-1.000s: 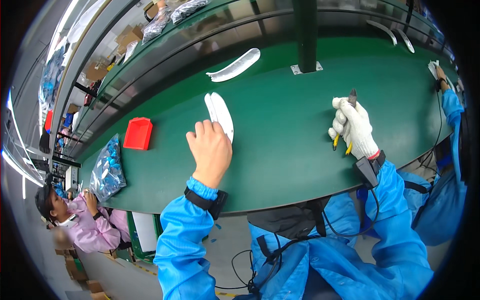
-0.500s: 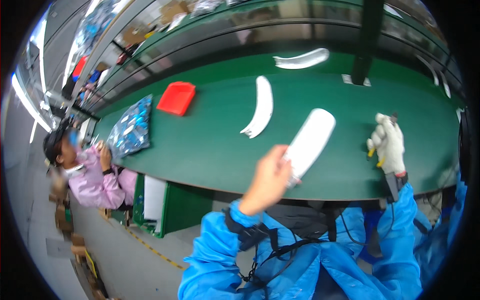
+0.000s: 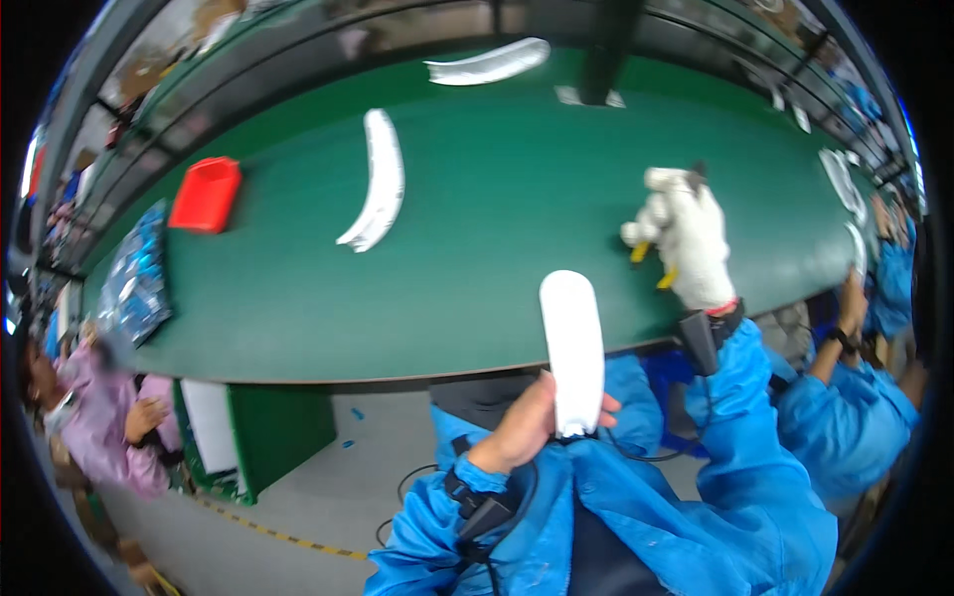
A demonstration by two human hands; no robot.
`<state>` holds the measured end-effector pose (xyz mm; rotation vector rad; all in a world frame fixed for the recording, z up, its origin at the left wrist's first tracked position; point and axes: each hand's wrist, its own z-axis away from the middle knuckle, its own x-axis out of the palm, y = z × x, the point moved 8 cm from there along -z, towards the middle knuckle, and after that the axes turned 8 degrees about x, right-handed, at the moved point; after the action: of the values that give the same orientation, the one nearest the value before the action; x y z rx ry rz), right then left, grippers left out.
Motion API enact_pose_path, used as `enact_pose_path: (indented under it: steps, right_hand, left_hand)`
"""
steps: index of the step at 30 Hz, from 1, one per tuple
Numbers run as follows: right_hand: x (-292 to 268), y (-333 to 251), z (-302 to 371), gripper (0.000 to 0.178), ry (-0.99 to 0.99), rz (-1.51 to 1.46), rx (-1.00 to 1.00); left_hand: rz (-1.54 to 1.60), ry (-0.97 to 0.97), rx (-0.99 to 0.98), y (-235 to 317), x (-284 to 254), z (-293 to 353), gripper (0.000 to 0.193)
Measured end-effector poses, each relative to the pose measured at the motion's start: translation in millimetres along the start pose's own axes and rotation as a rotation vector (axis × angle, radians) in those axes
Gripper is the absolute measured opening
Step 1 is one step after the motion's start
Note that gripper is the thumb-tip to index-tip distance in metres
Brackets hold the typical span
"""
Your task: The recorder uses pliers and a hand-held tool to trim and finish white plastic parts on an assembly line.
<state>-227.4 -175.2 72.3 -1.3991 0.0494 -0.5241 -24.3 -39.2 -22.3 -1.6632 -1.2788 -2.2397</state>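
Note:
My left hand (image 3: pixel 529 422) is closed round the lower end of a long white curved plastic part (image 3: pixel 573 348), held upright at the table's front edge against my jacket. My right hand (image 3: pixel 686 238), in a white knitted glove, is raised over the green table, closed on yellow-handled pliers (image 3: pixel 667 279). Two yellow handle ends show below the fingers and a dark tip sticks out above; the rest is hidden in the glove. A similar white curved part (image 3: pixel 386 184) lies on the table ahead and to the left. Another white part (image 3: pixel 492 64) lies at the back.
A red tray (image 3: pixel 206 196) and a clear bag of blue pieces (image 3: pixel 137 278) are at the left of the green table (image 3: pixel 477 298). A dark post (image 3: pixel 607 50) stands at the back. Co-workers sit at both sides. Several white parts (image 3: pixel 843 184) lie far right. A green bin (image 3: pixel 283 437) stands below.
My left hand has drawn the white part back toward my body and turned it more upright. The view has swung right, bringing a co-worker in blue into sight. My right hand keeps its grip.

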Motion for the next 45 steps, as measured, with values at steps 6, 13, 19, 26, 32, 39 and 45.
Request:
enact_pose_path:
  steps: [6,13,19,26,32,39,45]
  right_hand:
    - [17.3,-6.8,40.6,0.029,-0.021,0.067,-0.014]
    - [79.8,11.6,74.2,0.031,-0.147,0.272,-0.041]
    - [102.7,35.0,79.0,0.025,-0.145,0.342,-0.015]
    - [89.8,46.6,79.9,0.022,-0.102,0.263,0.029]
    - [101.7,18.4,93.1,0.023,-0.165,0.219,-0.118]
    - [100.7,37.1,83.6,0.020,-0.211,0.436,0.018]
    - [101.8,43.1,81.0,0.023,-0.175,0.369,0.028]
  left_hand:
    - [0.125,0.019,0.038,-13.9,-3.5,-16.1,0.086]
    - [0.169,0.108,0.053,-15.7,-3.2,-9.9,0.080]
    - [0.159,0.220,0.045,-15.8,-10.7,-0.8,0.066]
    - [0.247,0.200,0.086,-8.2,-12.9,-12.3,0.069]
    - [0.228,0.252,0.074,-13.4,-15.9,-9.3,0.067]
    - [0.255,0.229,0.081,-16.3,-19.5,-8.5,0.061]
    - [0.171,0.307,0.116,-9.2,-16.5,-12.8,0.062]
